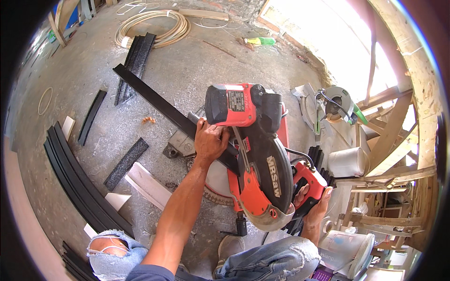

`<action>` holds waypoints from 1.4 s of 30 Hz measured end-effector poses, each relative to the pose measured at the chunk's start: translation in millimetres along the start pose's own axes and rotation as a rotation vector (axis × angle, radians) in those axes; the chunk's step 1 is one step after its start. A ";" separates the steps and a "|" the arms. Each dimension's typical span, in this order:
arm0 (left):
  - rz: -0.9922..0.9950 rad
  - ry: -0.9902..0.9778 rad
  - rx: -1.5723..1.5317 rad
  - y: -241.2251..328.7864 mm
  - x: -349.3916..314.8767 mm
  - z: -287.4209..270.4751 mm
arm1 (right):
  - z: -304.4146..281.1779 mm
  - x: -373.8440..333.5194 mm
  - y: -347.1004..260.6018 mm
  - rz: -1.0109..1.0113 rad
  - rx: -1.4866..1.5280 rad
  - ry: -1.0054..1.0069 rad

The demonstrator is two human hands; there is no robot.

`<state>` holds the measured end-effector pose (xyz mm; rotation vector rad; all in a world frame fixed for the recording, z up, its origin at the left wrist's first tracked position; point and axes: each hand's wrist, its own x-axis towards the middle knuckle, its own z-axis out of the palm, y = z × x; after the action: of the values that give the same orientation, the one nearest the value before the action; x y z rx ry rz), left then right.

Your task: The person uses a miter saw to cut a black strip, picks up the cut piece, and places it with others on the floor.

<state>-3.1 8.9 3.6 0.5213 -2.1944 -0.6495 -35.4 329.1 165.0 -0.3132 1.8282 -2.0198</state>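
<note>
A red and black miter saw (pixel 266 150) stands on the floor in front of me, its motor housing towards the far side. My right hand (pixel 316 206) is closed round the saw's red and black handle (pixel 310 186). A long black moulding strip (pixel 154 100) lies across the saw's base, running up to the far left. My left hand (pixel 211 141) presses on this strip near the saw's head, its fingers curled over it and partly hidden. The blade guard hides the near end of the strip, and I cannot see the blade's edge.
Long black mouldings (pixel 79 180) lie at the left, with short black offcuts (pixel 125 163) and a white piece (pixel 149 185) nearer the saw. A coiled hose (pixel 153 27) rests at the back. To the right are a second saw (pixel 335 105), white buckets (pixel 348 162) and a wooden frame (pixel 398 112).
</note>
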 end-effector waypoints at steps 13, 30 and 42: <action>0.027 0.035 -0.003 -2.4 -0.4 3.1 | 1.1 -1.5 1.4 -0.014 -0.011 0.000; 0.010 -0.008 0.024 -3.0 -1.3 2.8 | -5.7 -0.7 4.3 -0.015 -0.004 -0.002; 0.014 0.050 -0.020 -1.7 -0.6 6.0 | -4.8 -2.7 6.7 -0.023 -0.015 -0.002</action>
<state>-7.1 9.6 -1.2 0.5064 -2.1411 -0.6433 -34.1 334.1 158.0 -0.3419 1.8471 -2.0207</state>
